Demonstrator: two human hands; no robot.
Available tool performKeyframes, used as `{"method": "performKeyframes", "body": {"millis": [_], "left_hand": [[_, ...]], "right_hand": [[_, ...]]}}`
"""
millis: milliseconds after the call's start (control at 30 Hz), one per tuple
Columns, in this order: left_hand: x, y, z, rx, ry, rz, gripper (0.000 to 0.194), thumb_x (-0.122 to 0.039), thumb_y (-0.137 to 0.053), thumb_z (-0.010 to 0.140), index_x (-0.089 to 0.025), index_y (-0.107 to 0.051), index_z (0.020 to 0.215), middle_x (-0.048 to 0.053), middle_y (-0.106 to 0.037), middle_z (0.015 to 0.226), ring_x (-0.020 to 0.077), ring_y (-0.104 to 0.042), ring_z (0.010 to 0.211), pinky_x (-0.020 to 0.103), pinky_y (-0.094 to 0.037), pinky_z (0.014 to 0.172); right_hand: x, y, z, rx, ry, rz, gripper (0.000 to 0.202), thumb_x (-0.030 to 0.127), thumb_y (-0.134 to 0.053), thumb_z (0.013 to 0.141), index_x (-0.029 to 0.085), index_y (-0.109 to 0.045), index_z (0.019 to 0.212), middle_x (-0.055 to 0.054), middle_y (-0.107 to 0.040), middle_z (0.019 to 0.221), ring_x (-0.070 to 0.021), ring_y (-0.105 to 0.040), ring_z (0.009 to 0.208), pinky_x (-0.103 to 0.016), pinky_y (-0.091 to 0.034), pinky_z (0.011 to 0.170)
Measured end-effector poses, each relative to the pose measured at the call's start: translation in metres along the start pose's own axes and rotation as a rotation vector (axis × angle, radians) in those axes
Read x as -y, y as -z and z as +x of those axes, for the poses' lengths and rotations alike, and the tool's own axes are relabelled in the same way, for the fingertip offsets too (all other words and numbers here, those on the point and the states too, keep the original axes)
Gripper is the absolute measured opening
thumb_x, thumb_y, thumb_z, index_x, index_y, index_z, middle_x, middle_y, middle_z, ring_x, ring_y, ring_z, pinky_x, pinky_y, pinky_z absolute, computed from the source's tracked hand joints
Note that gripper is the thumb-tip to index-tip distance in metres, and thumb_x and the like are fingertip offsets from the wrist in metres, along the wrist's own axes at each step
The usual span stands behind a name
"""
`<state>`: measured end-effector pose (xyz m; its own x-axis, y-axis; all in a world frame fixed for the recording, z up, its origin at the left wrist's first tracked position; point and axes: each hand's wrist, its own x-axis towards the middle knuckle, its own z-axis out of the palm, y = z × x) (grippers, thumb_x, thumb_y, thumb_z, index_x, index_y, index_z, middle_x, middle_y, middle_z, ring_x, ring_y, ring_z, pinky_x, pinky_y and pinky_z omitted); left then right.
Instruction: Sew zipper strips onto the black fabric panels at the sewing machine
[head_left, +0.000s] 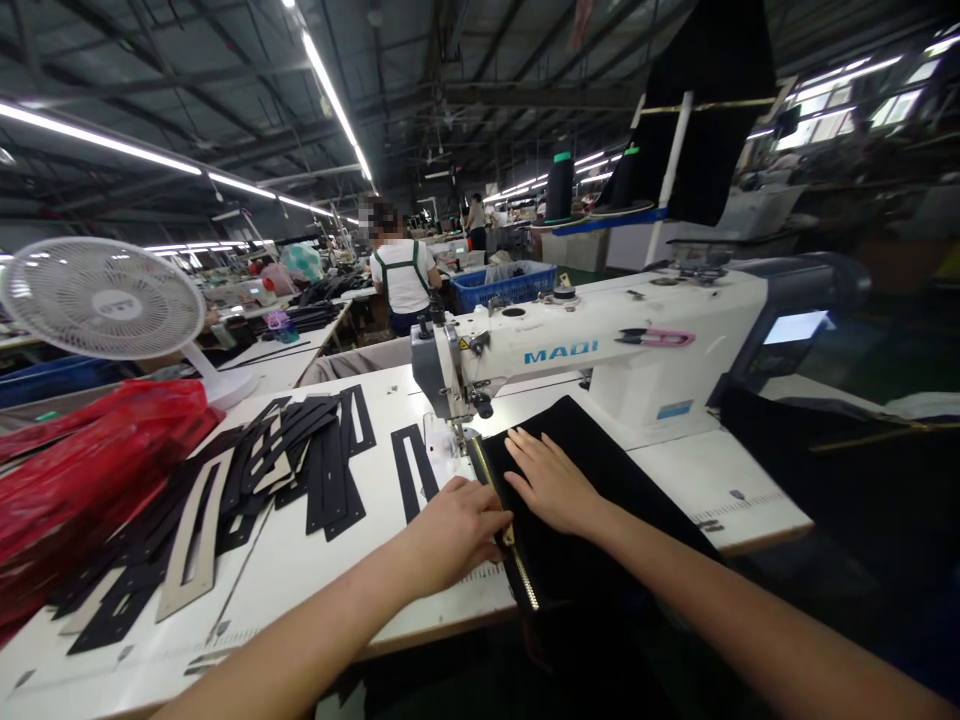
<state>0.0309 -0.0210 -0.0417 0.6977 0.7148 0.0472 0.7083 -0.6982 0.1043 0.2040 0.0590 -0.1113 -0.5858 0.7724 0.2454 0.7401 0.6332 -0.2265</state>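
Black fabric (600, 500) lies on the white sewing table under the arm of the white sewing machine (540, 350). A gold-toothed zipper (527, 580) runs along the fabric's left edge up to the needle area (460, 432). My left hand (465, 525) is closed at that edge, fingers bent over the zipper beside its gold slider (508, 535); what the fingertips grip is partly hidden. My right hand (551, 480) lies flat on the fabric, fingers spread, just right of the zipper and close to the presser foot.
Black slotted pieces (326, 480) and beige ones (196, 530) pile up at left, beside red plastic (97, 480) and a white fan (112, 305). Pink-handled snips (654, 338) lie on the machine. A person (405, 275) stands beyond, near a blue crate (506, 287).
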Motion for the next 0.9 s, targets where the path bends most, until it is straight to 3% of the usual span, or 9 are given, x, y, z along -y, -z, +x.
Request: {"method": "performKeyframes", "body": {"millis": [133, 233, 300, 400, 533, 667, 800, 900], "left_hand": [[0.0, -0.005, 0.006, -0.078, -0.022, 0.04, 0.016, -0.022, -0.055, 0.085, -0.018, -0.064, 0.098, 0.004, -0.061, 0.088, 0.0181, -0.056, 0.083, 0.034, -0.042, 0.083], [-0.013, -0.008, 0.0, -0.172, 0.024, -0.012, 0.017, -0.021, -0.049, 0.087, -0.019, -0.066, 0.09, 0.004, -0.061, 0.086, 0.0179, -0.056, 0.082, 0.035, -0.043, 0.08], [-0.024, -0.008, -0.013, -0.171, 0.038, -0.076, 0.018, -0.02, -0.051, 0.084, -0.02, -0.063, 0.097, 0.005, -0.061, 0.094, 0.0187, -0.056, 0.087, 0.035, -0.044, 0.082], [-0.031, -0.007, -0.042, -0.125, 0.045, -0.103, 0.042, -0.025, -0.055, 0.081, -0.022, -0.048, 0.123, 0.008, -0.054, 0.121, 0.0226, -0.051, 0.108, 0.041, -0.038, 0.097], [-0.013, -0.014, -0.083, -0.172, 0.269, 0.041, 0.072, -0.043, -0.054, 0.083, -0.018, -0.02, 0.141, 0.016, -0.03, 0.143, 0.0333, -0.028, 0.13, 0.056, -0.025, 0.104], [0.004, -0.032, -0.105, -0.08, 0.188, 0.102, 0.091, -0.063, -0.056, 0.073, -0.02, -0.017, 0.143, 0.017, -0.032, 0.142, 0.0366, -0.032, 0.128, 0.058, -0.027, 0.103], [0.013, -0.049, -0.107, -0.119, 0.239, 0.204, 0.097, -0.056, -0.06, 0.073, -0.016, -0.006, 0.144, 0.02, -0.023, 0.145, 0.0393, -0.025, 0.13, 0.058, -0.027, 0.102], [0.025, -0.064, -0.109, -0.119, 0.191, 0.238, 0.087, -0.045, -0.056, 0.08, -0.019, -0.004, 0.144, 0.018, -0.021, 0.146, 0.0396, -0.023, 0.131, 0.058, -0.029, 0.1]], "right_hand": [[0.0, 0.002, 0.0, -0.002, 0.007, -0.008, 0.054, 0.037, -0.03, 0.091, 0.006, -0.038, 0.134, -0.014, -0.033, 0.142, -0.0232, -0.025, 0.133, -0.045, -0.019, 0.108], [0.0, 0.003, 0.0, 0.002, 0.006, -0.011, 0.054, 0.038, -0.03, 0.091, 0.007, -0.039, 0.134, -0.013, -0.034, 0.142, -0.023, -0.025, 0.132, -0.044, -0.02, 0.108], [0.001, 0.003, -0.001, 0.006, 0.004, -0.016, 0.054, 0.038, -0.029, 0.091, 0.007, -0.038, 0.134, -0.013, -0.033, 0.142, -0.0229, -0.025, 0.132, -0.044, -0.019, 0.109], [0.002, 0.006, -0.001, 0.018, -0.005, -0.025, 0.053, 0.037, -0.03, 0.091, 0.005, -0.038, 0.134, -0.014, -0.033, 0.142, -0.024, -0.025, 0.133, -0.045, -0.019, 0.109], [0.012, 0.014, 0.0, 0.015, 0.067, -0.003, 0.049, 0.031, -0.032, 0.091, 0.008, -0.04, 0.133, -0.015, -0.035, 0.14, -0.0249, -0.026, 0.132, -0.049, -0.02, 0.108], [0.027, 0.016, -0.001, 0.026, 0.28, 0.081, 0.052, 0.04, -0.036, 0.091, 0.016, -0.035, 0.137, -0.009, -0.029, 0.144, -0.0238, -0.019, 0.134, -0.051, -0.014, 0.109], [0.033, 0.01, -0.001, 0.099, 0.213, 0.142, 0.054, 0.047, -0.032, 0.091, 0.019, -0.034, 0.138, -0.008, -0.027, 0.145, -0.024, -0.018, 0.135, -0.053, -0.014, 0.108], [0.027, 0.008, 0.001, 0.034, 0.138, 0.211, 0.051, 0.038, -0.026, 0.094, 0.014, -0.031, 0.138, -0.009, -0.026, 0.145, -0.0193, -0.022, 0.134, -0.045, -0.023, 0.109]]}}
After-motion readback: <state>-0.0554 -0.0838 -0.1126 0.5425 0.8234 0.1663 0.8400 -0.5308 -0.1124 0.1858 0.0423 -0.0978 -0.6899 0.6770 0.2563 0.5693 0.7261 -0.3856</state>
